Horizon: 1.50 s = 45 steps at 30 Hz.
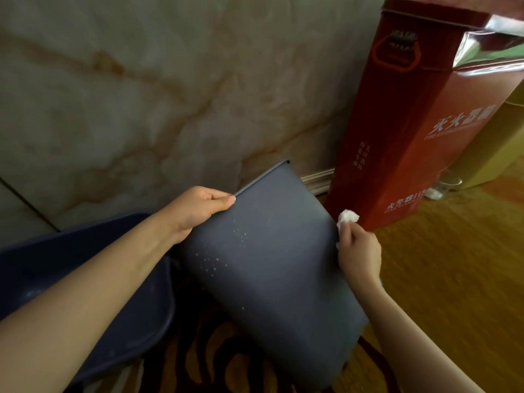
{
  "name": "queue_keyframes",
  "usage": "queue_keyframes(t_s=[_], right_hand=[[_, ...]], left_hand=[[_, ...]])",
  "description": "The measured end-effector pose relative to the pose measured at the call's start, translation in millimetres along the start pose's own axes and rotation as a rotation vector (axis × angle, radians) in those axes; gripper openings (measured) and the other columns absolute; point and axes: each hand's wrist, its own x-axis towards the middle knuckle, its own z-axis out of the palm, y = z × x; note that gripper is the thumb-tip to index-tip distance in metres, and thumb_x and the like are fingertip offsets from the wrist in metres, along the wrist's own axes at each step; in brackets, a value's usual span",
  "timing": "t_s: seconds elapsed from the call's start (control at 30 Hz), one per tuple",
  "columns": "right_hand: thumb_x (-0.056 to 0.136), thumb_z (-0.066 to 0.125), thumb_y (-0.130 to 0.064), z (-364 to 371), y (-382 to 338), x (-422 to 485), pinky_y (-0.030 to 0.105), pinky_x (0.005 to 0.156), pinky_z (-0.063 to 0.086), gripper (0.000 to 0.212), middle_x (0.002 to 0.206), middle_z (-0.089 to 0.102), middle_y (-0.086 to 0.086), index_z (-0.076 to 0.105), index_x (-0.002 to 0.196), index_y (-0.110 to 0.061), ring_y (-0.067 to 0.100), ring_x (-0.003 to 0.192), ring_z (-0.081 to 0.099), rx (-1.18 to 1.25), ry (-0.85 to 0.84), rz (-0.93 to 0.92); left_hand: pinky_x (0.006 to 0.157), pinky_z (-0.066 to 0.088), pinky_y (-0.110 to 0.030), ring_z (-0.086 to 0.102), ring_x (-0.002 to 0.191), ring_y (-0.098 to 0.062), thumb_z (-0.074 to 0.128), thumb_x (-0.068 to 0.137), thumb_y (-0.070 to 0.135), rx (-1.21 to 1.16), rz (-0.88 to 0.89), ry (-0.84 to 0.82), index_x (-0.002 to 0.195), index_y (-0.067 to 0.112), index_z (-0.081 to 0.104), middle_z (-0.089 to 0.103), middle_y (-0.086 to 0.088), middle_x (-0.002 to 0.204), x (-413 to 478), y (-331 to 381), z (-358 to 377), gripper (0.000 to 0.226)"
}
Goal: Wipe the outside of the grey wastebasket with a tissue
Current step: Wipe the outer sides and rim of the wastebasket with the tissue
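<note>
The grey wastebasket [272, 268] is tilted, its broad side facing me, with small white specks scattered over that face. My left hand [198, 209] pinches its upper left rim, thumb on top. My right hand [358, 252] presses a crumpled white tissue [348, 216] against the basket's right edge near the top; part of the tissue sticks out above my fingers.
A tall red fire-extinguisher box [411, 131] stands just right of the basket against the marble wall [141, 95]. A dark blue chair seat [99, 268] sits under my left arm. A clear glass [446, 185] and a yellow container [493, 146] stand farther right on the patterned floor.
</note>
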Motion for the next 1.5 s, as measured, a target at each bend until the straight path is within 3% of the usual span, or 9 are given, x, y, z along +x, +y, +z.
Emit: queue_keyframes(t_s=[0.17,0.27,0.37,0.57,0.73,0.97,1.17,1.3,1.5], right_hand=[[0.093,0.049,-0.022,25.2,-80.4,-6.6,0.029,0.069,0.029,0.029,0.078,0.06,0.011,0.057,0.066,-0.012,0.029,0.095,0.053,0.069,-0.038,-0.38],[0.097,0.04,-0.026,50.9,-101.9,-23.2,0.038,0.112,0.019,0.037,0.143,0.046,0.008,0.051,0.128,-0.012,0.025,0.138,0.028,-0.111,-0.119,-0.512],[0.099,0.031,-0.03,60.0,-88.4,-41.0,0.031,0.116,-0.001,0.048,0.156,0.016,0.0,0.024,0.145,-0.016,0.015,0.144,0.002,-0.161,-0.185,-0.567],[0.098,0.028,-0.037,39.1,-26.7,-73.6,0.03,0.115,0.004,0.05,0.154,0.015,-0.004,0.02,0.145,-0.022,0.008,0.141,0.0,-0.211,-0.144,-0.414],[0.094,0.047,-0.016,4.9,45.5,-85.3,0.043,0.112,0.027,0.035,0.136,0.051,0.016,0.054,0.125,-0.003,0.029,0.133,0.038,-0.27,0.074,-0.116],[0.096,0.041,-0.022,-6.3,-29.4,-76.7,0.023,0.067,0.04,0.031,0.082,0.058,-0.001,0.052,0.07,-0.033,0.02,0.085,0.057,0.337,0.099,-0.042],[0.095,0.039,-0.017,33.3,-111.1,-80.7,0.037,0.109,0.029,0.028,0.106,0.068,0.008,0.064,0.086,-0.007,0.023,0.124,0.044,0.143,-0.115,-0.486],[0.099,0.031,-0.027,46.3,-86.4,-89.1,0.034,0.119,0.01,0.034,0.138,0.051,0.003,0.058,0.115,-0.015,0.015,0.141,0.021,-0.014,-0.156,-0.501],[0.096,0.039,-0.022,23.3,6.9,-93.6,0.038,0.113,0.022,0.029,0.128,0.059,0.012,0.065,0.103,-0.01,0.021,0.132,0.038,-0.095,-0.065,-0.209]], left_hand=[[0.055,0.053,-0.016,0.07,0.064,-0.006,0.056,0.088,0.017,-0.052,-0.028,-0.017,0.078,0.02,0.073,0.076,0.006,0.067,0.1,3.9,4.6,0.02],[0.054,0.053,-0.015,0.069,0.062,-0.004,0.057,0.087,0.014,-0.089,-0.024,0.001,0.077,0.019,0.072,0.075,0.006,0.065,0.6,3.6,5.7,0.019],[0.058,0.056,-0.018,0.07,0.062,-0.006,0.058,0.086,0.014,-0.136,-0.064,0.011,0.081,0.016,0.071,0.075,0.005,0.065,-0.8,-0.4,4.0,0.014],[0.053,0.056,-0.019,0.07,0.058,-0.007,0.059,0.086,0.014,-0.149,-0.092,0.03,0.081,0.014,0.071,0.074,0.004,0.06,-5.2,4.2,8.5,0.013],[0.065,0.055,-0.026,0.069,0.066,-0.011,0.062,0.084,0.017,-0.125,-0.103,0.065,0.091,0.011,0.071,0.074,0.003,0.066,-7.3,8.3,12.1,0.013],[0.075,0.054,-0.029,0.068,0.08,-0.016,0.065,0.08,0.017,-0.185,-0.091,0.112,0.097,0.01,0.07,0.074,-0.003,0.082,-10.4,24.6,27.7,0.019],[0.06,0.053,-0.026,0.064,0.057,-0.017,0.058,0.085,0.021,-0.496,-0.291,0.08,0.076,0.006,0.066,0.068,-0.007,0.066,-11.6,28.6,45.2,0.019],[0.073,0.051,-0.032,0.061,0.066,-0.02,0.058,0.085,0.025,-0.464,-0.311,0.165,0.074,0.006,0.065,0.066,-0.007,0.065,-11.7,15.0,43.6,0.022],[0.061,0.051,-0.034,0.063,0.053,-0.018,0.058,0.086,0.026,-0.431,-0.329,0.201,0.075,0.01,0.064,0.064,0.002,0.043,-12.0,7.0,32.9,0.02]])
